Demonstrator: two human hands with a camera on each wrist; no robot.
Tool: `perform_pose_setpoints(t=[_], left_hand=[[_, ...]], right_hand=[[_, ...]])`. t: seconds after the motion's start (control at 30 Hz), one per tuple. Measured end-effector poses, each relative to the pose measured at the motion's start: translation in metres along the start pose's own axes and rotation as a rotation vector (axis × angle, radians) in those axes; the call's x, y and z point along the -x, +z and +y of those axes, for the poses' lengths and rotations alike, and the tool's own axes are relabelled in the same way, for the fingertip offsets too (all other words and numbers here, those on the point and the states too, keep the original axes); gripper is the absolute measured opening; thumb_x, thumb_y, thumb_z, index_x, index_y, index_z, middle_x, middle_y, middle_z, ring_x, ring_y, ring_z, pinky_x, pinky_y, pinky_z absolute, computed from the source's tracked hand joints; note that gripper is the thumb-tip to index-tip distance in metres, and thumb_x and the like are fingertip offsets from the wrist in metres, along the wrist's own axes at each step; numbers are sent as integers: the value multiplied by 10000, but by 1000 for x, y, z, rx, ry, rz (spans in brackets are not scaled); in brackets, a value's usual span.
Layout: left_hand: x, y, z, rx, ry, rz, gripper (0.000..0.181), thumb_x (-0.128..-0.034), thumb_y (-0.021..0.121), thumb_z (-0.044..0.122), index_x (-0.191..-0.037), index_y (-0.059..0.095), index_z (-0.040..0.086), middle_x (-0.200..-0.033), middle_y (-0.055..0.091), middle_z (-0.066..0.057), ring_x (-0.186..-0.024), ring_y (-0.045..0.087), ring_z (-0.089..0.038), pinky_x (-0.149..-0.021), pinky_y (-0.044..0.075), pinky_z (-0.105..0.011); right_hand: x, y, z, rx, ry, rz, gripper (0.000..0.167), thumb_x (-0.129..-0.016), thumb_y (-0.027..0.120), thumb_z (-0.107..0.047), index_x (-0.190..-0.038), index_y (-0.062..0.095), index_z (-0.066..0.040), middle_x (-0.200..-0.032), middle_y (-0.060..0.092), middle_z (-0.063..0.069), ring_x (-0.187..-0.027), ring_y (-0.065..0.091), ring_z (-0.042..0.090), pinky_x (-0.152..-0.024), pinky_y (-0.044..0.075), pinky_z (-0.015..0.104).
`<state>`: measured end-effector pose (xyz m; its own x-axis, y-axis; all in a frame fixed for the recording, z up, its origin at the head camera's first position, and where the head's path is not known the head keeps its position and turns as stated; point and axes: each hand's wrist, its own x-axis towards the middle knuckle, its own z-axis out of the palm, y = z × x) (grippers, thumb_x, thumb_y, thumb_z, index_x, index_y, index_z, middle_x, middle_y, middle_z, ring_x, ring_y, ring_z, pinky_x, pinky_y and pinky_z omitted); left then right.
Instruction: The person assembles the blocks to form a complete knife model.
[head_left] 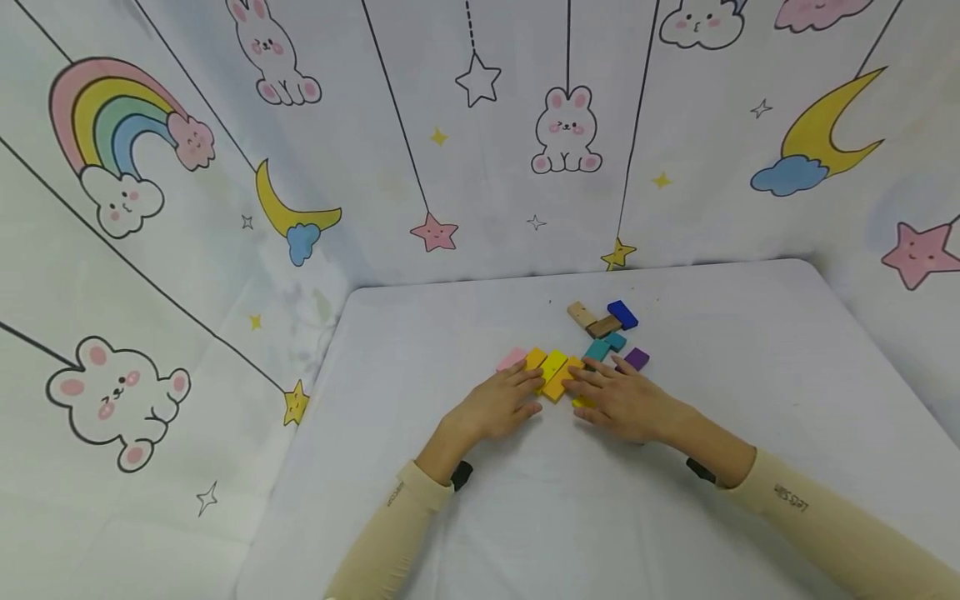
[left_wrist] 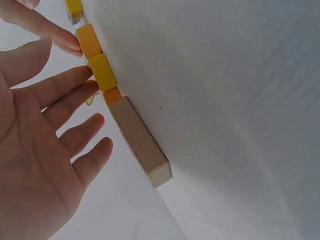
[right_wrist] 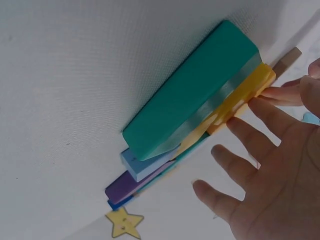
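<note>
The yellow block (head_left: 553, 366) lies on the table between the hands, in a slanted row, with an orange block (head_left: 561, 383) beside it at 4 o'clock and a pink block (head_left: 512, 359) at 9. The left hand (head_left: 501, 404) and right hand (head_left: 628, 400) touch the row with fingers extended, clasping nothing. Uneven pushing from both sides could skew the row; a stray right finger could knock the teal block (head_left: 597, 350) at 2 o'clock or, farther out, the purple block (head_left: 637, 358) at 3.
</note>
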<state>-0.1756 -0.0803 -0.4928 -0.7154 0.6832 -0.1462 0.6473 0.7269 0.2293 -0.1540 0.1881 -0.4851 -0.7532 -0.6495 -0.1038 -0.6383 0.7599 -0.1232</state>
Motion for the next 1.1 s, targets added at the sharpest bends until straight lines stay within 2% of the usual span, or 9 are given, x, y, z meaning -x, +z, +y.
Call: perform_pose_setpoints(t=[0.23, 0.6, 1.1], left_hand=[[-4, 0, -1, -25, 5, 3, 559, -1123, 437, 437, -1590, 453, 129, -1683, 355, -5, -1598, 192, -247, -1293, 206, -395], [-15, -5, 1, -50, 17, -8, 552, -1123, 458, 412, -1584, 459, 109, -1675, 370, -32, -1591, 220, -268, -1293, 212, -409], [-35, -8, 3, -87, 15, -31, 577, -1125, 434, 434, -1610, 412, 122, -1691, 337, -23, -1593, 211, -247, -1295, 203, -393]], right_hand=[[3, 1, 2, -8, 41, -7, 565, -1085, 532, -443, -1563, 504, -142, -1650, 398, 132, -1541, 291, 426, -1210, 184, 729], [10, 3, 10, -15, 60, 15, 578, -1078, 547, -450, -1560, 505, -135, -1648, 402, 133, -1535, 297, 436, -1193, 215, 740], [17, 2, 17, -13, 112, 26, 598, -1074, 562, -437, -1568, 486, -108, -1638, 406, 165, -1522, 307, 463, -1180, 219, 756]])
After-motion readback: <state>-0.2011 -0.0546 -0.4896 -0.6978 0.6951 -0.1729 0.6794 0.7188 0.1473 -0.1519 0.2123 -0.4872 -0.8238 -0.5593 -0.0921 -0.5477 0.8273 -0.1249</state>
